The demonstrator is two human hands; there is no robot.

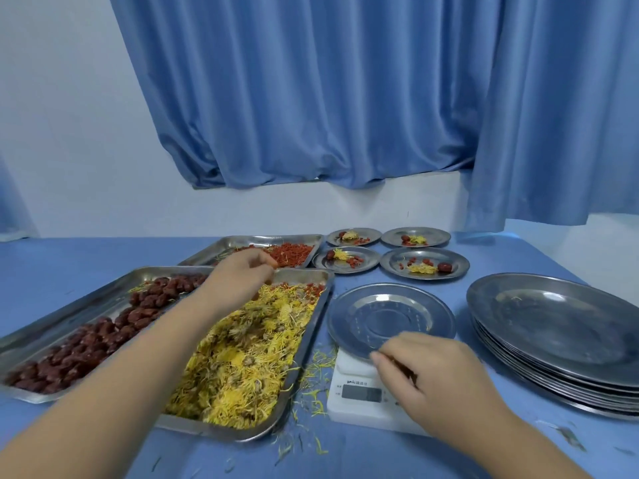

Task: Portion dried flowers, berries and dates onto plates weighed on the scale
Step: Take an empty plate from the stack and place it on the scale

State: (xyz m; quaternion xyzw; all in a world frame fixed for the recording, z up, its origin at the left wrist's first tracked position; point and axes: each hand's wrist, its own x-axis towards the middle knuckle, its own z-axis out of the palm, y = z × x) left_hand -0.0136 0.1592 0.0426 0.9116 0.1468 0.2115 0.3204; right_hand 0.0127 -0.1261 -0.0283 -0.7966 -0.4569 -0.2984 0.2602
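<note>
My left hand (242,273) reaches across the big steel tray (313,335) to the near edge of the far tray (207,254) of red berries (292,254), its fingertips pinched together on berries. The big tray holds dark red dates (90,340) on the left and yellow dried flowers (249,361) on the right. An empty steel plate (390,316) sits on the white scale (361,397). My right hand (428,369) hovers over the plate's near rim and the scale, fingers curled; whether it holds anything is unclear.
Four small plates (424,265) with flowers, berries and a date each stand at the back. A stack of larger steel plates (556,344) fills the right side. Loose yellow petals (316,385) lie between tray and scale. A blue curtain hangs behind the table.
</note>
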